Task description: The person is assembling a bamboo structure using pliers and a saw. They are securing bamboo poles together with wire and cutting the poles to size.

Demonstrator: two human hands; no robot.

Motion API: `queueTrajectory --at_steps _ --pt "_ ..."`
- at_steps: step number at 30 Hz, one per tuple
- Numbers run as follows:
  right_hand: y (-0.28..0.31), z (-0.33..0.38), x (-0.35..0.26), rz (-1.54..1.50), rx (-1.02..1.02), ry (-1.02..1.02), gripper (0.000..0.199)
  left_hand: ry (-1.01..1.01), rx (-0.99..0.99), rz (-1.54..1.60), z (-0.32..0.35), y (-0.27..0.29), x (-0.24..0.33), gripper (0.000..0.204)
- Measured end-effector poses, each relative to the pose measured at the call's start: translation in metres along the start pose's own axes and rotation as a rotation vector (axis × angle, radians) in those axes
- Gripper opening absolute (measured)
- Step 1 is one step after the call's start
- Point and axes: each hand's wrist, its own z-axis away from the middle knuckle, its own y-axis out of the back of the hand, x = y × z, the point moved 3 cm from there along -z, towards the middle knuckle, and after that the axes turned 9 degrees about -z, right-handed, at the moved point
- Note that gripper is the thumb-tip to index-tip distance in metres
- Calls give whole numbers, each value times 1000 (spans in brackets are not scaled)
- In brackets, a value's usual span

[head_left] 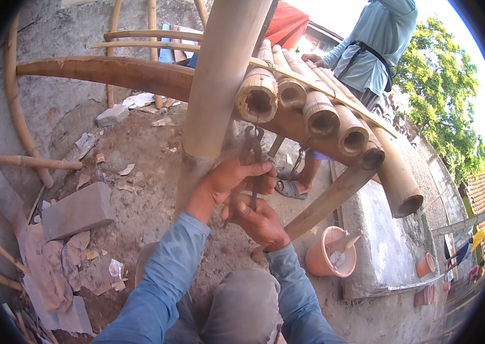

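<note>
Dark metal pincers (256, 150) stand upright with their jaws just below the sawn end of a bamboo pole (242, 102). A thin wire runs down from that pole toward the jaws; whether they grip it I cannot tell. My left hand (232, 176) is closed around the upper part of the handles. Lower and to the right, my right hand (264, 222) is closed on the handle ends, thumb on top. Several bamboo poles (320, 117) lie side by side above, resting across a thick wooden beam (122, 73). A thick upright bamboo post (211, 97) stands just left of my hands.
A slanting bamboo brace (334, 198) runs under the poles. An orange bucket (315, 256) with a tool in it stands right, beside a concrete slab (380, 229). A grey block (78, 211) and torn paper sacks (53, 264) lie left. Another person (368, 51) stands behind the poles.
</note>
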Motion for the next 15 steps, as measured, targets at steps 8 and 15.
queueTrajectory --at_steps 8,15 --pt "-9 4 -8 117 112 44 43 -70 -62 -60 -5 -3 -11 18" --pt "-3 38 -69 437 261 -96 34 -201 89 205 -18 -55 -28 21"
